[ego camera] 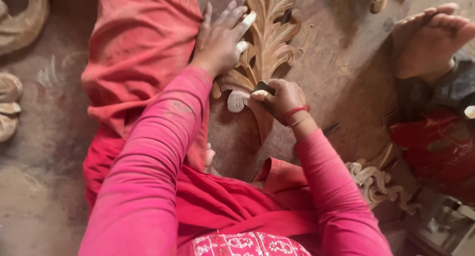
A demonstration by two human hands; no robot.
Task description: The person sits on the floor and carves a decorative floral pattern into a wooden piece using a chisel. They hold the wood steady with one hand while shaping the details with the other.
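Dusty brown floor (44,186) fills the scene, and we sit on it in red trousers and pink sleeves, looking down at our work. Our left hand (220,38) lies flat with its fingers (232,13) spread open, pressing on the left side of a carved wooden leaf ornament (272,38) that rests on the floor just beside our knee; two of the fingers wear pale wrapping at the tips. Our right hand (283,100) is closed around a small dark piece (264,87), probably sandpaper or a small tool, though we cannot tell which, and holds it against the lower part of the carving, near its pale scroll (236,101). A red bangle (297,110) circles the right wrist.

Another carved scroll piece (376,182) lies on the floor to the right of our right arm. More pale carved pieces (10,102) sit at the left edge, well apart from our hands. Another person's bare foot (430,38) rests at the upper right, near the ornament but not touching it.
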